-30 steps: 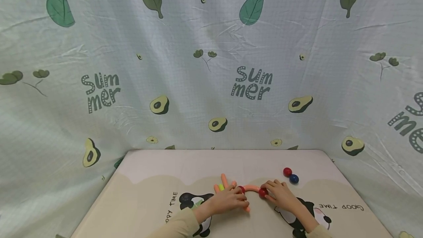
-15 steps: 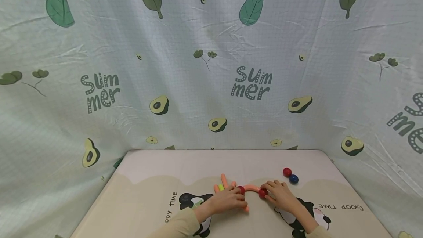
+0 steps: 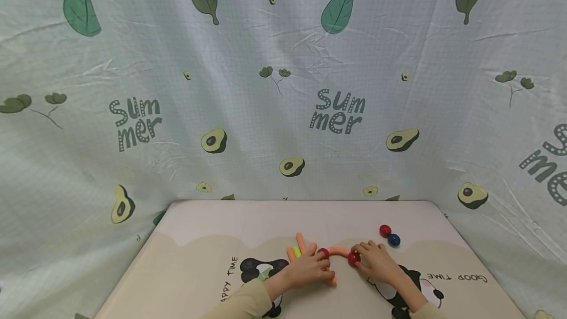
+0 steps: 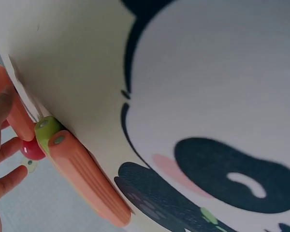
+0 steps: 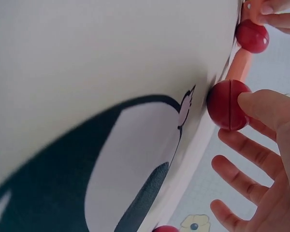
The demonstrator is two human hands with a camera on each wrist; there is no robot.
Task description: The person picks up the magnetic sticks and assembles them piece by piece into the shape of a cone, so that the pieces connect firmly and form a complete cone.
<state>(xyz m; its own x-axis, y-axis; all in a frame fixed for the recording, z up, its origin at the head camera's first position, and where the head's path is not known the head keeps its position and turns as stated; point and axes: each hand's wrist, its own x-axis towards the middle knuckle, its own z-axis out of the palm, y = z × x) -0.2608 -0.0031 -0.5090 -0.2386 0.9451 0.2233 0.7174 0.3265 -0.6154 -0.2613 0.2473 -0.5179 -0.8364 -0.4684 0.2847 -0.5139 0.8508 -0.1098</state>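
Note:
My right hand (image 3: 378, 263) pinches a red ball (image 3: 354, 259) with a seam round it, thumb on one side and a finger beneath, as the right wrist view shows. A curved orange stick (image 3: 338, 250) links that ball to a second red ball (image 3: 324, 253), which sits by the fingers of my left hand (image 3: 306, 268). Between its thumb and fingers, the left hand grips an orange stick (image 4: 20, 115). This stick's near end (image 3: 333, 282) pokes out below the hand in the head view.
Orange sticks (image 3: 301, 241) and a yellow-green stick (image 3: 297, 251) lie left of the left hand. Behind the right hand stand a loose red ball (image 3: 385, 231) and a blue ball (image 3: 393, 239). The panda-printed tabletop (image 3: 190, 270) meets a patterned curtain (image 3: 248, 112).
Both hands keep their grips and stay almost in place. The left hand and the orange stick's end shift very slightly; the balls barely move.

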